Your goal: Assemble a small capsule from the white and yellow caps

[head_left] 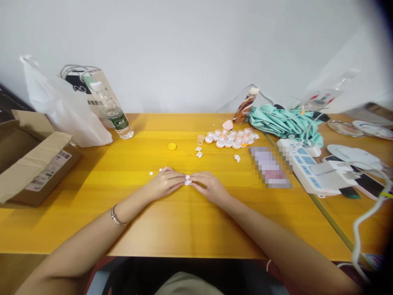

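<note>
Hands: left hand (164,183) | right hand (207,185) | fingertips pinching small white piece (187,179)

No wording can be read for certain. The clear plastic water bottle (114,111) near the bench's far left edge has a green label, and the brown cardboard box (33,164) at the left edge a white shipping label; both prints are too small.

The small white piece (187,179) at frame centre is mostly covered by the fingertips of the left hand (164,183) and right hand (208,186); its form cannot be told. A pixelated patch (270,167), right of centre, conceals an item. The cardboard box (29,159) is cut off at the left edge. The right edge is dark and blurred.
</note>
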A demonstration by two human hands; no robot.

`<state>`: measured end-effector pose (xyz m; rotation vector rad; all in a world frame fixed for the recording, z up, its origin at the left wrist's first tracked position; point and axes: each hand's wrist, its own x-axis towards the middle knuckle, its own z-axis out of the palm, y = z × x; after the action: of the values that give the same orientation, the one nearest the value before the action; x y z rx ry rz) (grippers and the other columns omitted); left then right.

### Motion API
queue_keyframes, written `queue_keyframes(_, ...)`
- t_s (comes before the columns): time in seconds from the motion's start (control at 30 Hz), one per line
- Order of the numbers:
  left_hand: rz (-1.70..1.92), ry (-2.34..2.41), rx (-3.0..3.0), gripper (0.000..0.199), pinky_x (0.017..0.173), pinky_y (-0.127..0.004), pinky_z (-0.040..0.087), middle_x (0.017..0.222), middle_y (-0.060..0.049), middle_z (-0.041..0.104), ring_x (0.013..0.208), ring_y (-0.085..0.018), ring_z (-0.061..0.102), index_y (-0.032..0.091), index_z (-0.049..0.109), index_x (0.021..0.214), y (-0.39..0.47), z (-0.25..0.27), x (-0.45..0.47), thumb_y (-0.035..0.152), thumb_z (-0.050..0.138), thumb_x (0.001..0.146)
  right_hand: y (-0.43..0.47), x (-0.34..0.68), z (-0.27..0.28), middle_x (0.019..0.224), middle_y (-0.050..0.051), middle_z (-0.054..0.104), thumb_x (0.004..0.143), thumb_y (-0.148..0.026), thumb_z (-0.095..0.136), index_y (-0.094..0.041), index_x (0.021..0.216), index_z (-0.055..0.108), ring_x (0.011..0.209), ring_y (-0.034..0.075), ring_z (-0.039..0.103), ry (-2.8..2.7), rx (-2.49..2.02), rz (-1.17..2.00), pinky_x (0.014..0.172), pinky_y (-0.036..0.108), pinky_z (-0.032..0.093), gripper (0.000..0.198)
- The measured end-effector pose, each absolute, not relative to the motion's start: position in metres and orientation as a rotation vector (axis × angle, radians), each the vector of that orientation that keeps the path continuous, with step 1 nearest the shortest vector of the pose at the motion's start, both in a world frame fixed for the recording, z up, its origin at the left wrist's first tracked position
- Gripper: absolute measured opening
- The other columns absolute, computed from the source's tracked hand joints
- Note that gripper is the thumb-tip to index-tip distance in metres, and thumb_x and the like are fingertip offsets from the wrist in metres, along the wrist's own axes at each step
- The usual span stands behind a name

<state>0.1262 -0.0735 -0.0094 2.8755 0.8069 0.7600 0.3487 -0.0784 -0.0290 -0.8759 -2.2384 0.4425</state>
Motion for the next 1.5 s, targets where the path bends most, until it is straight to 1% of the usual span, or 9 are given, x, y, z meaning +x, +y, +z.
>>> queue_keyframes(0.57,0.673,0.807,2.909,0.024,0.082,-0.031,0.038,0.109,-0.007,0.065,0.094,-0.015,0.060,0.021,0.062,0.104,-0.074,-0.006,0.126,0.022,0.043,0.091,-0.084,0.347,-0.025,0.097,0.006,0.065,0.088,-0.025,0.048,-0.024,0.094,0.066,0.089,0.018,0.059,-2.334,-0.883,0.295,0.079,0.036,0.046,0.019)
queue_keyframes(0.77,0.595,0.802,3.041,0.024,0.083,-0.032,0.038,0.110,-0.007,0.065,0.095,-0.016,0.059,0.018,0.060,0.107,-0.078,0.000,0.128,0.021,0.042,0.091,-0.088,0.345,-0.019,0.102,0.009,0.063,0.088,-0.023,0.046,-0.020,0.090,0.065,0.091,0.020,0.057,-2.414,-0.885,0.161,0.082,0.039,0.046,0.020)
queue_keyframes(1.0,0.492,0.772,3.172,0.023,0.083,-0.035,0.037,0.108,-0.009,0.065,0.092,-0.018,0.060,0.017,0.061,0.102,-0.082,-0.002,0.129,0.019,0.040,0.091,-0.087,0.343,-0.018,0.101,0.009,0.062,0.086,-0.019,0.047,-0.020,0.089,0.061,0.091,0.020,0.057,-2.397,-0.851,0.242,0.083,0.039,0.045,0.015)
queue_keyframes(1.13,0.550,0.815,3.042,0.024,0.085,-0.034,0.038,0.109,-0.009,0.064,0.096,-0.017,0.060,0.019,0.060,0.106,-0.083,0.002,0.131,0.022,0.042,0.090,-0.087,0.341,-0.018,0.100,0.009,0.064,0.083,-0.021,0.050,-0.020,0.091,0.059,0.093,0.021,0.059,-2.348,-0.836,0.298,0.083,0.038,0.046,0.011)
queue_keyframes(1.23,0.619,0.863,2.871,0.024,0.086,-0.033,0.039,0.112,-0.008,0.062,0.101,-0.017,0.058,0.021,0.060,0.108,-0.079,0.015,0.124,0.026,0.045,0.089,-0.086,0.341,-0.019,0.100,0.009,0.065,0.084,-0.022,0.051,-0.021,0.093,0.057,0.094,0.021,0.060,-2.317,-0.856,0.312,0.083,0.038,0.046,0.011)
queue_keyframes(1.3,0.650,0.946,2.740,0.023,0.085,-0.032,0.041,0.106,-0.008,0.064,0.097,-0.017,0.058,0.020,0.061,0.103,-0.072,0.026,0.110,0.026,0.045,0.089,-0.086,0.341,-0.020,0.099,0.008,0.066,0.084,-0.023,0.052,-0.021,0.094,0.057,0.094,0.021,0.060,-2.301,-0.875,0.322,0.083,0.037,0.046,0.011)
queue_keyframes(1.37,0.605,1.105,2.575,0.019,0.077,-0.029,0.045,0.092,-0.007,0.065,0.085,-0.015,0.060,0.018,0.062,0.095,-0.064,0.035,0.089,0.025,0.046,0.087,-0.085,0.341,-0.021,0.096,0.008,0.066,0.083,-0.023,0.053,-0.021,0.095,0.055,0.092,0.021,0.060,-2.292,-0.902,0.345,0.081,0.037,0.046,0.013)
queue_keyframes(1.43,0.481,1.300,2.399,0.014,0.066,-0.027,0.046,0.082,-0.004,0.065,0.072,-0.014,0.059,0.016,0.060,0.088,-0.056,0.039,0.067,0.025,0.052,0.082,-0.085,0.342,-0.020,0.094,0.008,0.066,0.083,-0.024,0.053,-0.021,0.097,0.054,0.090,0.021,0.060,-2.293,-0.940,0.366,0.080,0.037,0.046,0.015)
queue_keyframes(1.5,0.361,1.410,2.263,0.017,0.061,-0.026,0.046,0.077,-0.003,0.065,0.067,-0.015,0.059,0.016,0.058,0.085,-0.050,0.039,0.050,0.030,0.059,0.076,-0.085,0.342,-0.019,0.094,0.008,0.065,0.083,-0.025,0.053,-0.021,0.101,0.053,0.090,0.022,0.059,-2.297,-0.977,0.371,0.080,0.037,0.045,0.019)
